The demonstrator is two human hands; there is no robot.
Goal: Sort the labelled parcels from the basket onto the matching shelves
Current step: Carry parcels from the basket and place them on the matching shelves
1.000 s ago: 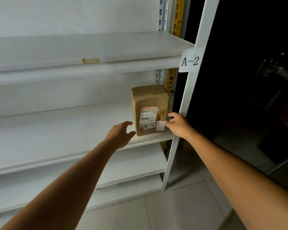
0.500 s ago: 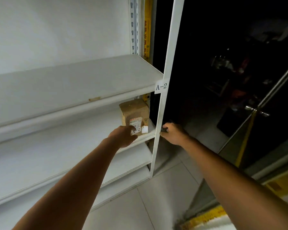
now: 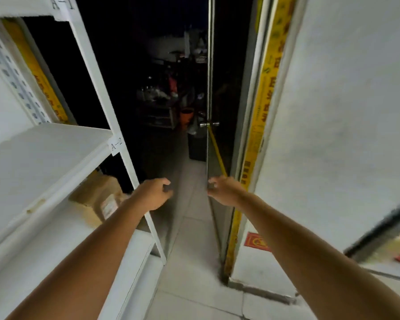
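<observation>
Facing a dark doorway at 12 o'clock, I hold both arms out with nothing in either hand. My left hand hangs with fingers loosely curled, just right of the white shelving post. My right hand, likewise loosely curled and empty, sits beside the door edge; whether it touches cannot be told. One cardboard parcel lies on the lower shelf at 9 o'clock, under the board tagged A-2; its own label is too blurred to read. Judged progress: at least this parcel is shelved, apparently in the A-2 bay. The basket is out of view, so the number of parcels left cannot be told. Fetching the next parcel seems the step in hand.
</observation>
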